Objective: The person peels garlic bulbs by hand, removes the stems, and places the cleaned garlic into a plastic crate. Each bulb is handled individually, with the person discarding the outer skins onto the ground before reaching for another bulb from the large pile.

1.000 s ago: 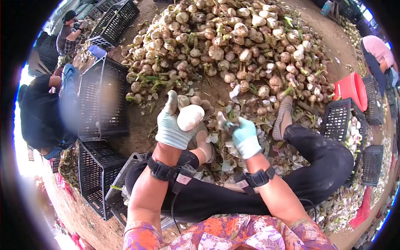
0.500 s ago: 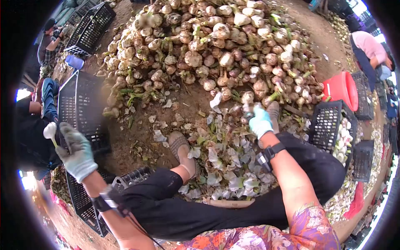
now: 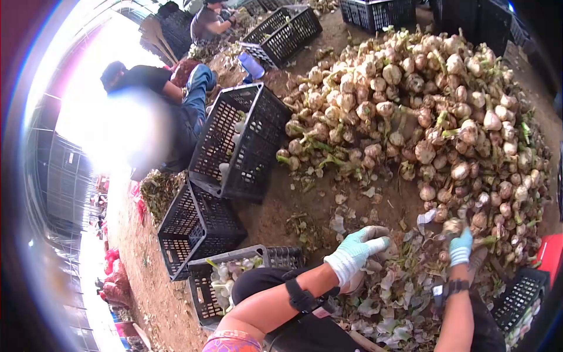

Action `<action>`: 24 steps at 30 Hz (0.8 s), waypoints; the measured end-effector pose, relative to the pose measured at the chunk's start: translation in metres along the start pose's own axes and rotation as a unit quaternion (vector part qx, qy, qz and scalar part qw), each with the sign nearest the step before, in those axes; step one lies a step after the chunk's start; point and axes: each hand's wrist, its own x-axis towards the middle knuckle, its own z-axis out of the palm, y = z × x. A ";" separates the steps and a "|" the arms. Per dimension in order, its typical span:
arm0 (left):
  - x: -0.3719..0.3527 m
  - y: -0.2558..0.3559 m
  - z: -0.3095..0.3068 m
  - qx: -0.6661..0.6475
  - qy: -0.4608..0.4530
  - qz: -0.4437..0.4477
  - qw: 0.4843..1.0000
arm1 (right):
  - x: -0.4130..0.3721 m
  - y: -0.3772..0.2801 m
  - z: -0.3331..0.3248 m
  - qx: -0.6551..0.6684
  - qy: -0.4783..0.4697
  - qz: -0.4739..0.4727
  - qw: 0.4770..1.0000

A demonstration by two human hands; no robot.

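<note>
My left hand (image 3: 356, 250), in a pale green glove, hangs over the peelings (image 3: 381, 299) beside my knee with its fingers stretched out and nothing in it. My right hand (image 3: 461, 247), in a blue glove, reaches to the near edge of the big pile of unpeeled garlic (image 3: 434, 100) and is closed around a garlic bulb (image 3: 453, 226). A black crate (image 3: 202, 293) with peeled white garlic stands by my left leg, below and left of my left hand.
Two more black crates (image 3: 237, 144) (image 3: 196, 226) stand to the left on the dirt floor. A seated person (image 3: 170, 94) and another person farther back (image 3: 208, 20) work there. A red bucket (image 3: 551, 252) and a crate (image 3: 519, 299) are at my right.
My left hand has swung back from the crates on the left, and the white bulb it held is gone. The view has turned left. My right hand stays at the pile's edge.
</note>
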 end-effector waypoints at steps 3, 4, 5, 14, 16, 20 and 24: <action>0.029 -0.030 -0.011 0.152 0.022 0.108 0.982 | -0.134 -0.033 0.110 -0.051 -0.204 -0.086 0.974; 0.033 -0.037 -0.009 0.241 0.045 0.192 0.950 | -0.185 -0.055 0.138 -0.016 -0.273 -0.011 0.962; 0.026 -0.033 -0.002 0.238 0.034 0.202 0.949 | -0.231 -0.074 0.163 -0.120 -0.282 -0.053 0.950; -0.031 -0.019 0.018 0.320 -0.143 0.301 0.887 | -0.264 -0.048 0.148 -0.281 -0.147 -0.205 0.926; -0.039 -0.016 0.021 0.357 -0.140 0.324 0.865 | -0.277 -0.058 0.152 -0.327 -0.163 -0.209 0.907; -0.039 -0.017 0.018 0.472 -0.115 0.328 0.810 | -0.281 -0.063 0.144 -0.430 -0.220 -0.265 0.834; -0.050 -0.005 0.013 0.361 -0.223 0.293 0.857 | -0.267 -0.058 0.127 -0.550 -0.230 -0.319 0.737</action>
